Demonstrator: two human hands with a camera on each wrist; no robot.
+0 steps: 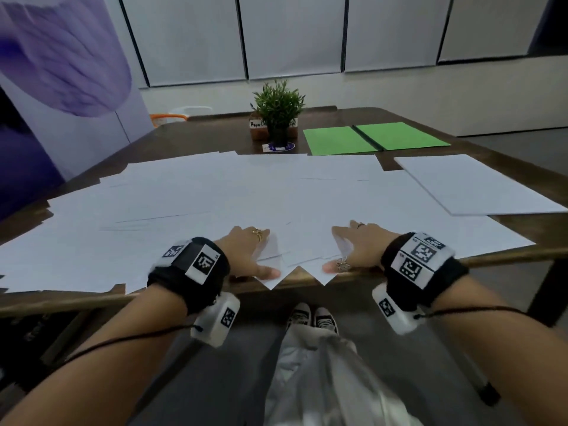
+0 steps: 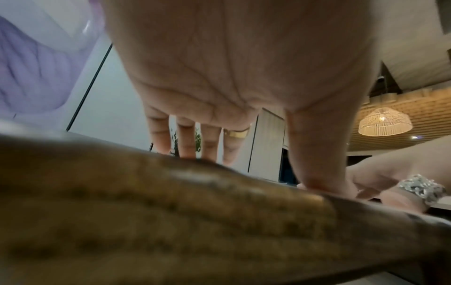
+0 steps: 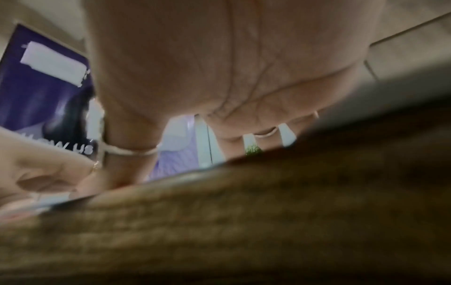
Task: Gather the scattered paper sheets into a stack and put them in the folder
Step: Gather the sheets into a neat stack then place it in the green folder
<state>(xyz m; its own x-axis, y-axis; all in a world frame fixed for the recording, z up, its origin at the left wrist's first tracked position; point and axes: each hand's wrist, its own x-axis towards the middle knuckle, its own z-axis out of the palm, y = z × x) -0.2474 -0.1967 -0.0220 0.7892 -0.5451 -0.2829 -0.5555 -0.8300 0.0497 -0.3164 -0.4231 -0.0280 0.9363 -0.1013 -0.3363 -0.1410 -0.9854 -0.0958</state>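
1. both hands lie flat: left hand (image 1: 249, 253), right hand (image 1: 353, 247), fingers straight, pressing paper sheets (image 1: 246, 195).
2. sheets lie nearer you than the open folder (image 1: 375, 138).
3. sweep inward, light pressure, square edges.

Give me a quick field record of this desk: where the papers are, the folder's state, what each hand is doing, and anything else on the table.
papers: white paper sheets spread overlapping across the brown wooden table
separate sheets: white sheets at right, apart
folder: green folder lying open, far right, holding nothing
left hand: fingers flat on sheets at near edge
right hand: fingers flat on sheets at near edge
other: small potted green plant at far edge
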